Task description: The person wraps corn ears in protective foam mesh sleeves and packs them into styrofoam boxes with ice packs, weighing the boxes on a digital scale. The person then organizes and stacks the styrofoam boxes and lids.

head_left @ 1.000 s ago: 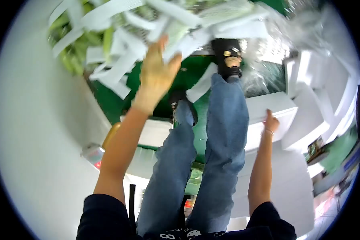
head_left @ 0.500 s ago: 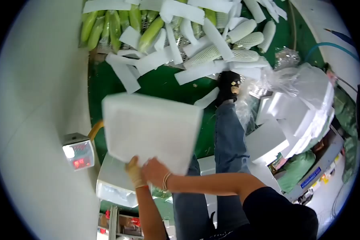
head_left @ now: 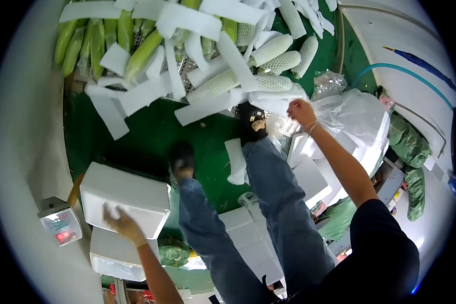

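On the left, a white foam box rests on another white foam box, tilted a little. My left hand, in a pale glove, is open with fingers spread against the upper box's near side. My right hand is reached far out to the right, its fingers curled inward. It is beside a clear plastic bag and a white foam strip; whatever it may hold is hidden. White foam pieces lie under and beside the bag.
Green, long vegetables in film lie at the top, several in white foam nets, among loose foam strips. A scale display with red digits stands at left. My feet are on the green floor.
The foam box has gone from in front of my hands down to the left, onto the other box. My right hand has left it and swung far to the right. My view has shifted.
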Available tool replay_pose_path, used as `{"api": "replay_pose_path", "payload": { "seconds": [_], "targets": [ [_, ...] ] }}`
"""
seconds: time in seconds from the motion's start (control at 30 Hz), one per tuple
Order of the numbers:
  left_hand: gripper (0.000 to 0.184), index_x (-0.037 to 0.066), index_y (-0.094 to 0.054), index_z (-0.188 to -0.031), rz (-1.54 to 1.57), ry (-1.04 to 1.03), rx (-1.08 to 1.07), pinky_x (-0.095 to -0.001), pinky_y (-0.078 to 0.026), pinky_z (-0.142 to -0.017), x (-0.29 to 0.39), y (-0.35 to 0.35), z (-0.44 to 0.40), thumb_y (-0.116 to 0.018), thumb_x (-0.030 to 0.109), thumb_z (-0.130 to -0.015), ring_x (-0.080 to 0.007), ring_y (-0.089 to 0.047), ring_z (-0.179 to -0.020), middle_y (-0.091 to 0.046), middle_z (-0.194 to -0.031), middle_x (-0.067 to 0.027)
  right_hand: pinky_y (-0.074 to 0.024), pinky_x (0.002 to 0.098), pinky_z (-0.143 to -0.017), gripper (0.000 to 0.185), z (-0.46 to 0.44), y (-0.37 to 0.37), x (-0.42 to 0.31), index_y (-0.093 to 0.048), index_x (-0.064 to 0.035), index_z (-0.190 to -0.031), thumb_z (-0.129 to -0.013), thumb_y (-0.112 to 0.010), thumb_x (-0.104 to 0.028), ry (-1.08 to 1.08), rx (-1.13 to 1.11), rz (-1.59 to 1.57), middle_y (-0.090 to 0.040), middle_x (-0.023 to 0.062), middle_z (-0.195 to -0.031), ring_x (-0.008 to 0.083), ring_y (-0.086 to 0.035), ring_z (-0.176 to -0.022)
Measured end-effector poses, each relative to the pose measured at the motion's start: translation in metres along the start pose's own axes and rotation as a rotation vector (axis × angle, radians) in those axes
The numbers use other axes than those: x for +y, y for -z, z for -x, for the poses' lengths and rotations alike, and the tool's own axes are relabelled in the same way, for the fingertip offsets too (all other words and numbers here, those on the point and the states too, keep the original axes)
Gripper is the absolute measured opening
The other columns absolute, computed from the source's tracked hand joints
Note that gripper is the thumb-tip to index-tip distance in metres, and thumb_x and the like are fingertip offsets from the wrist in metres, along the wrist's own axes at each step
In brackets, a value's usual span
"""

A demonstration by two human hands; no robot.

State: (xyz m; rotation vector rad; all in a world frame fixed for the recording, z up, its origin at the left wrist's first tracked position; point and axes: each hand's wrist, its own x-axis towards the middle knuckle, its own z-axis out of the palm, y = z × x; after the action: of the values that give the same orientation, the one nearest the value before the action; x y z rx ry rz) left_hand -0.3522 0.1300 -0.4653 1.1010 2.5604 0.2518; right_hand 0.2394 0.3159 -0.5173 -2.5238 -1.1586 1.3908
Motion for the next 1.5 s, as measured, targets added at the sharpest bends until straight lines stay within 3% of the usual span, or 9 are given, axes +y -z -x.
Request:
{"api": "replay_pose_path", "payload": {
  "seconds": [0.17,0.43,0.6,0.67,0.83,0.97,1.17,1.33,1.5],
  "targets": [
    [0.039,0.000,-0.056,-0.112,0.164,-0.540,-0.610,-0.0384,-0.039,-0.094,0.295,-0.137,-0.004,-0.063,0.008,-0.075,-0.0311,-0.051,-0.110,-0.056,-0.115,-0.0171,-0.0436,0.0300,-0.046,0.028,-0.164,0.000,0.009,-0.059,0.0034,-0.074,-0.078,-0.059,-0.024,-0.272,0.298,-0.381,-0.059,0.0101,-0.064,0.0186,-0.054,-0.050],
    [0.049,0.001,-0.053,-0.098,-0.140,-0.957,-0.127,-0.0409,-0.046,-0.079,0.325,-0.296,0.014,-0.073,0.021,-0.057,-0.0320,-0.057,-0.086,-0.057,-0.087,-0.0146,-0.0473,0.0379,-0.080,0.072,-0.211,-0.023,-0.013,-0.054,0.0091,-0.110,-0.058,-0.076,-0.037,-0.661,0.453,-0.551,-0.059,0.0197,-0.107,0.0287,-0.058,-0.097],
    [0.066,-0.004,-0.050,-0.110,-0.305,-0.304,-0.964,-0.0369,-0.048,-0.082,0.362,-0.131,0.038,-0.073,0.020,-0.053,-0.0350,-0.060,-0.092,-0.061,-0.100,-0.0190,-0.0500,0.0341,-0.073,0.056,-0.143,0.038,-0.006,-0.053,0.0064,-0.103,-0.060,-0.078,-0.018,-0.172,0.381,-1.025,-0.062,0.0159,-0.097,0.0239,-0.062,-0.086],
    [0.066,-0.003,-0.050,-0.108,0.305,0.062,-1.158,-0.0302,-0.050,-0.076,0.403,-0.101,0.046,-0.079,0.011,-0.050,-0.0214,-0.063,-0.087,-0.063,-0.090,-0.0165,-0.0500,0.0351,-0.067,0.047,-0.134,0.052,0.004,-0.053,0.0056,-0.101,-0.063,-0.075,-0.013,-0.213,0.148,-1.252,-0.061,0.0125,-0.090,0.0224,-0.061,-0.080],
    [0.063,-0.004,-0.053,-0.111,0.253,-0.591,-1.045,-0.0333,-0.048,-0.081,0.560,-0.228,0.014,-0.074,0.021,-0.057,-0.0288,-0.061,-0.093,-0.062,-0.099,-0.0194,-0.0449,0.0371,-0.080,0.043,-0.157,0.019,0.010,-0.054,0.0003,-0.104,-0.065,-0.072,-0.008,-0.210,-0.089,-1.453,-0.060,0.0074,-0.092,0.0225,-0.056,-0.088],
    [0.062,-0.002,-0.061,-0.102,0.057,-0.532,-1.291,-0.0332,-0.049,-0.079,0.569,-0.375,-0.012,-0.073,0.034,-0.054,-0.0301,-0.062,-0.094,-0.064,-0.100,-0.0222,-0.0432,0.0372,-0.082,0.035,-0.168,0.008,0.011,-0.056,-0.0037,-0.100,-0.069,-0.069,-0.013,-0.217,-0.136,-1.711,-0.059,0.0057,-0.093,0.0219,-0.055,-0.090],
    [0.062,0.000,-0.061,-0.104,0.581,-0.512,-1.214,-0.0341,-0.049,-0.076,0.484,-0.236,0.018,-0.077,0.030,-0.053,-0.0231,-0.062,-0.082,-0.066,-0.092,-0.0136,-0.0411,0.0446,-0.095,0.033,-0.051,0.032,0.017,-0.057,-0.0075,-0.102,-0.074,-0.063,-0.025,0.013,-0.217,-1.459,-0.059,0.0077,-0.104,0.0246,-0.055,-0.101],
    [0.076,0.000,-0.048,-0.124,1.149,0.276,-1.113,-0.0328,-0.043,-0.090,0.246,-0.040,0.047,-0.075,0.004,-0.053,-0.0196,-0.055,-0.104,-0.058,-0.115,-0.0100,-0.0465,0.0409,-0.091,0.064,0.126,-0.055,-0.096,-0.042,0.0006,-0.126,-0.067,-0.068,-0.001,0.072,-0.649,-0.793,-0.054,0.0140,-0.118,0.0257,-0.055,-0.108],
    [0.076,-0.003,-0.040,-0.129,1.512,0.595,-0.300,-0.0383,-0.036,-0.102,0.034,0.086,0.076,-0.056,-0.003,-0.056,-0.0286,-0.048,-0.117,-0.052,-0.123,-0.0136,-0.0429,0.0333,-0.091,0.082,0.262,-0.268,-0.222,-0.034,0.0000,-0.131,-0.062,-0.076,-0.014,0.476,-1.202,-0.448,-0.056,0.0116,-0.114,0.0198,-0.053,-0.107]
  ]
}}
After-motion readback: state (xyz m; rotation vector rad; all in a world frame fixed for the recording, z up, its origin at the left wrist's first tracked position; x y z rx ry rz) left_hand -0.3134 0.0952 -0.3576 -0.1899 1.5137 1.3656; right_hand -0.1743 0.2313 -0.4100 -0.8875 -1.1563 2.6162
